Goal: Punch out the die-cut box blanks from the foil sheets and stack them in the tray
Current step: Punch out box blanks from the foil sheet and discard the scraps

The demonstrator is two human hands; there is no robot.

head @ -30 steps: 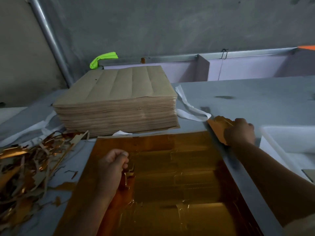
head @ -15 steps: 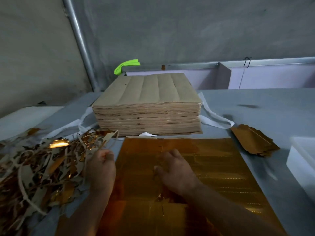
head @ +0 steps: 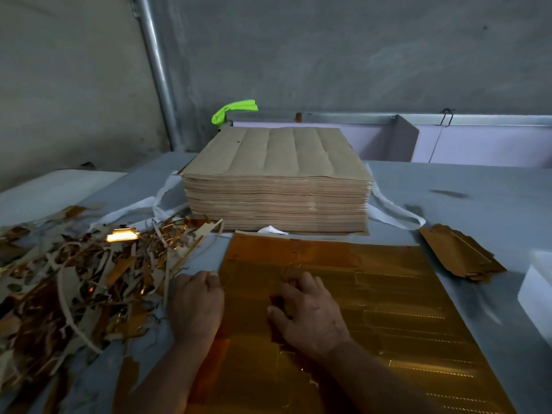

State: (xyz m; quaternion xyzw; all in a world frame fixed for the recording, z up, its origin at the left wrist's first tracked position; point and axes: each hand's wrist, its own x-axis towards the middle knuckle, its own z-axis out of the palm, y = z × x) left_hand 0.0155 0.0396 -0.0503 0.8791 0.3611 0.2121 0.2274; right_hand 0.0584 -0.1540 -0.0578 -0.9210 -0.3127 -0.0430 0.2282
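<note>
Right hand (head: 310,316) presses the foil sheet (head: 394,297); left hand (head: 197,306) curled at its left edge, hold indiscernible. Tear slowly along perforations.

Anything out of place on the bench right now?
Yes: the punched gold blanks lie in a skewed fan on the table, beside the white tray, not in it. Foil scrap sprawls at left.

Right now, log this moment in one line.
left hand curled at foil sheet edge | right hand pressing sheet | punched blanks beside tray
</note>
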